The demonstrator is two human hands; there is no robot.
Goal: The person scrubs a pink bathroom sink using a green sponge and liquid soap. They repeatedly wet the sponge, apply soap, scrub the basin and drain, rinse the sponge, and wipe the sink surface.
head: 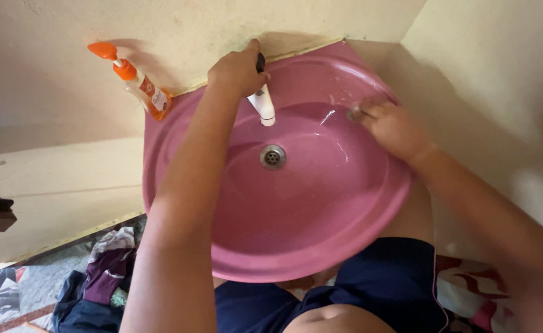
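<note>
Pink sink [320, 246], wet, otherwise empty.

The middle of the round pink ceramic basin [320, 234] lies open between my forearms. My left hand [237, 69] and the white plastic tap [263, 105] block the back; the orange pump soap bottle [143, 86] crowds the left rim, walls close the right corner.

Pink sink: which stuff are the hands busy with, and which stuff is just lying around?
In use:
- pink sink
- white tap, gripped at its top by the left hand
- right hand, blurred, rubbing the basin's inner wall

Lying about:
- orange pump bottle on the rim
- heap of clothes on the floor
</note>
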